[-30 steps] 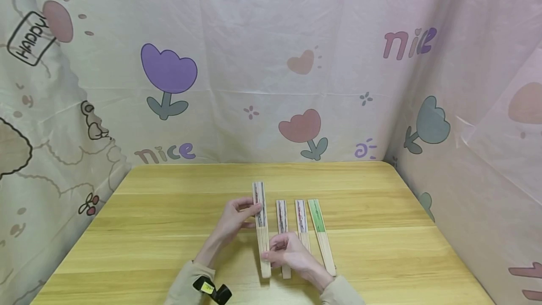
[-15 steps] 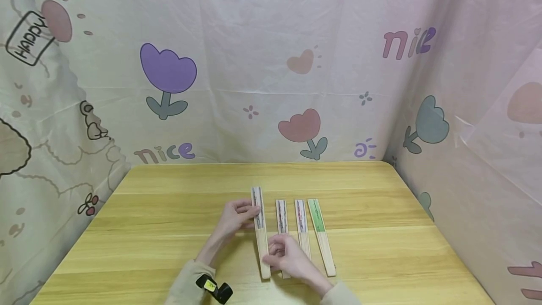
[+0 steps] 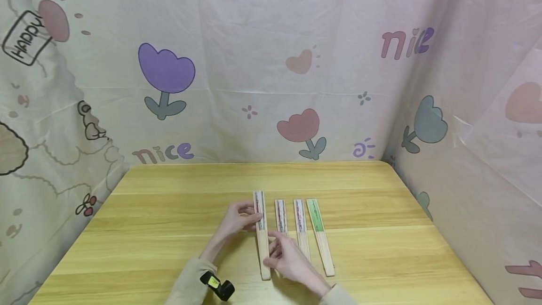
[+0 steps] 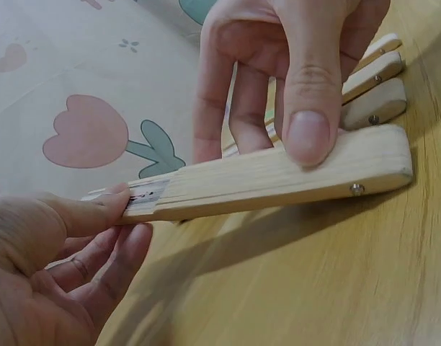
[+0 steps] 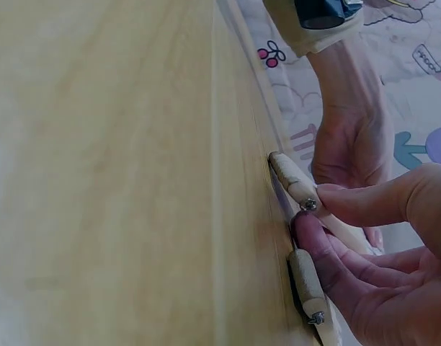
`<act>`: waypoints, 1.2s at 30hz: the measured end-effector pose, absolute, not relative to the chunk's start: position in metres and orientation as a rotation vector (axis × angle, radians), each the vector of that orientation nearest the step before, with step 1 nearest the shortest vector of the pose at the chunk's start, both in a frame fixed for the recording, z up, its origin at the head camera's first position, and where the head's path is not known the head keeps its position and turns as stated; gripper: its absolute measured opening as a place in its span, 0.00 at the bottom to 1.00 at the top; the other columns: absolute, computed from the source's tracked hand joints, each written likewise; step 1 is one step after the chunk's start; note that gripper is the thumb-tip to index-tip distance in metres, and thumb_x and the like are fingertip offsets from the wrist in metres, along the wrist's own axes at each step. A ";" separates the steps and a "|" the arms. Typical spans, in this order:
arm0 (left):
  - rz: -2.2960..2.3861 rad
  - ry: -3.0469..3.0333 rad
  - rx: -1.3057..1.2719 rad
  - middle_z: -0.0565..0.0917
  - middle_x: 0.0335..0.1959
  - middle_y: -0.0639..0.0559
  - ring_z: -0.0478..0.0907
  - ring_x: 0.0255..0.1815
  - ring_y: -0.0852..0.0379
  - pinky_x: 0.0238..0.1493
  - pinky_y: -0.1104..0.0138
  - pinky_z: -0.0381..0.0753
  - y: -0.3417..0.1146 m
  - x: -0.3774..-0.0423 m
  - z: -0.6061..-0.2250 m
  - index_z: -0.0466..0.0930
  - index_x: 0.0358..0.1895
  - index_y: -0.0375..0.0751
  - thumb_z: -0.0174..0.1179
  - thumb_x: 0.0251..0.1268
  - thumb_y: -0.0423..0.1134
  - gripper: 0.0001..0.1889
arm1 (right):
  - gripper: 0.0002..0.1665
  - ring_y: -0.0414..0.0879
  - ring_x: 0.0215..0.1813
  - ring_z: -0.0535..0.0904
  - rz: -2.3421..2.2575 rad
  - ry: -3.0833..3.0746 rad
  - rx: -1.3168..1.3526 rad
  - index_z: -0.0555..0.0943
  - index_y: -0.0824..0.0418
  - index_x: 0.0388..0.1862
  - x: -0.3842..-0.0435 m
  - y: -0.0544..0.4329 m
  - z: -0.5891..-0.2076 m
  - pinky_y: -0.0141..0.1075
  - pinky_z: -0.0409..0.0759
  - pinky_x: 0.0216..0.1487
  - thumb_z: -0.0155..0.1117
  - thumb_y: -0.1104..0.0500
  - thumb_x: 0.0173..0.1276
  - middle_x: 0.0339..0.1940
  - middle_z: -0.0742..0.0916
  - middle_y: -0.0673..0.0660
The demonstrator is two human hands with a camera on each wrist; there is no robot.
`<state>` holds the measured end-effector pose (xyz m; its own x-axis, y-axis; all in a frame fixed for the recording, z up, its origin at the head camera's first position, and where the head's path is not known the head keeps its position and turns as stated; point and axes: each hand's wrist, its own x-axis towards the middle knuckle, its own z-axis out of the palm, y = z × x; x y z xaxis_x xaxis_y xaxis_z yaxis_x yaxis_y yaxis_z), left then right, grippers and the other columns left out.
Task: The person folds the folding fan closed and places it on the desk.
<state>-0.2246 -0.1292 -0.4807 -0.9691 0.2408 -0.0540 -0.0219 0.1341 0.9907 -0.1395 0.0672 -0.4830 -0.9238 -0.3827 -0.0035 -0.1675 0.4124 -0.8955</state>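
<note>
Both hands hold a folded fan (image 3: 263, 248) with pale wooden ribs and a white, dark-patterned paper end. My left hand (image 3: 234, 220) pinches its paper end between thumb and fingers. Lower down, my right hand (image 3: 293, 260) grips the wooden part near the rivet, its thumb (image 4: 309, 137) on the near face in the left wrist view. A shadow falls on the table beneath the fan. To its right lie a second white-patterned fan (image 3: 281, 214), partly hidden by my right hand, a third with reddish marks (image 3: 300, 215), and a green one (image 3: 315, 215).
The wooden table (image 3: 148, 229) extends on both sides of the hands. Behind it and at both sides hangs a pale cloth (image 3: 237, 65) printed with flowers and words. A black wrist strap device (image 3: 218, 286) sits at my left sleeve.
The held fan's paper end has come down a little towards me, and its ribs lie closer together. Both hands keep their grip, moving only slightly. The other fans stay put.
</note>
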 end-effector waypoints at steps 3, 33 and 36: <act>1.927 2.237 0.180 0.86 0.39 0.36 0.84 0.29 0.59 0.39 0.61 0.93 -0.130 -0.225 -0.483 0.73 0.60 0.20 0.71 0.58 0.31 0.28 | 0.41 0.36 0.32 0.79 -1.531 2.447 -0.468 0.68 0.75 0.68 -0.141 0.067 -0.484 0.23 0.84 0.33 0.73 0.70 0.55 0.35 0.84 0.53; 1.842 2.251 0.086 0.84 0.31 0.43 0.81 0.25 0.58 0.32 0.64 0.92 -0.124 -0.228 -0.489 0.76 0.54 0.20 0.70 0.56 0.26 0.23 | 0.34 0.36 0.26 0.79 -1.451 2.490 -0.462 0.75 0.76 0.62 -0.145 0.067 -0.482 0.24 0.84 0.29 0.73 0.69 0.56 0.30 0.85 0.51; 1.826 2.275 0.062 0.83 0.31 0.42 0.81 0.24 0.58 0.31 0.64 0.92 -0.123 -0.228 -0.488 0.77 0.53 0.20 0.71 0.56 0.25 0.22 | 0.32 0.35 0.26 0.80 -1.453 2.485 -0.464 0.76 0.76 0.61 -0.145 0.067 -0.482 0.24 0.84 0.28 0.73 0.69 0.56 0.30 0.85 0.51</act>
<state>-0.2276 -0.1226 -0.4881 -0.9742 0.1713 -0.1468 -0.1063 0.2255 0.9684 -0.1452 0.0670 -0.4818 -0.9245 -0.3797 -0.0343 -0.1564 0.4597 -0.8742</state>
